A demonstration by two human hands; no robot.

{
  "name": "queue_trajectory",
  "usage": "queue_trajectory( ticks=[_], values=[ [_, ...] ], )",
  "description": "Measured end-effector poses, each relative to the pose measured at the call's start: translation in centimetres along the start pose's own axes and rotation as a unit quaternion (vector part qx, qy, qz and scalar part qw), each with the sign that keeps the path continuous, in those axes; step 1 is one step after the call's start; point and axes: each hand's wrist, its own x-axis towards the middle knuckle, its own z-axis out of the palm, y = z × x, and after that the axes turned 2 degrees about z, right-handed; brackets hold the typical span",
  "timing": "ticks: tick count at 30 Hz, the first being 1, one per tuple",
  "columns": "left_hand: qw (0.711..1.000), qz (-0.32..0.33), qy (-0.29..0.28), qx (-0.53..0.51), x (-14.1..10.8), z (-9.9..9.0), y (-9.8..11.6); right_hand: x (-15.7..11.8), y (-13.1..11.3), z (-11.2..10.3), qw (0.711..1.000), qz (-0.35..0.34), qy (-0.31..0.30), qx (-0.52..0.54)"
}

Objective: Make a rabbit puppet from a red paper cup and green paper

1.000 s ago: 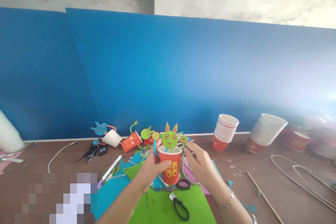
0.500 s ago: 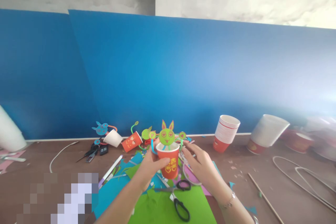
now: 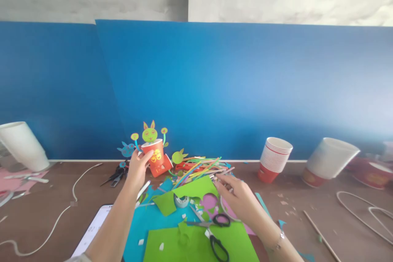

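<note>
My left hand [image 3: 138, 168] grips a red paper cup [image 3: 157, 152] with gold characters, raised a little at the back left. A green paper rabbit head [image 3: 150, 134] and two round-tipped arms stick up from its rim. Behind and below it lies another red cup [image 3: 164, 167], tipped over, with a green paper head [image 3: 179, 156] beside it. My right hand [image 3: 236, 192] is low over the paper pile, fingers bent and thumb close to the fingertips; what they pinch, if anything, is hidden. Nearby are a cut green paper sheet [image 3: 196, 188] and colourful thin sticks [image 3: 199, 170].
Black-handled scissors [image 3: 219, 247] lie on green paper [image 3: 172, 245]. A tape roll [image 3: 181, 201] sits amid scraps. Stacked cups [image 3: 276, 157] stand at right, beside a larger stack [image 3: 330, 159]. A phone [image 3: 92, 229] and a white cable [image 3: 61, 215] lie left. A blue panel [image 3: 215, 90] stands behind.
My left hand has carried the rabbit cup left and back, from the middle to the fallen cups. My right hand has parted from the cup and stays over the papers. The view has shifted slightly.
</note>
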Motion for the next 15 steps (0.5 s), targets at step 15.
queue_trajectory(
  ticks=[15],
  values=[
    [0.993, 0.018, 0.017, 0.115, 2.7, -2.8, -1.5, -0.3, 0.0, 0.1, 1.0, -0.007, -0.028, -0.006]
  ],
)
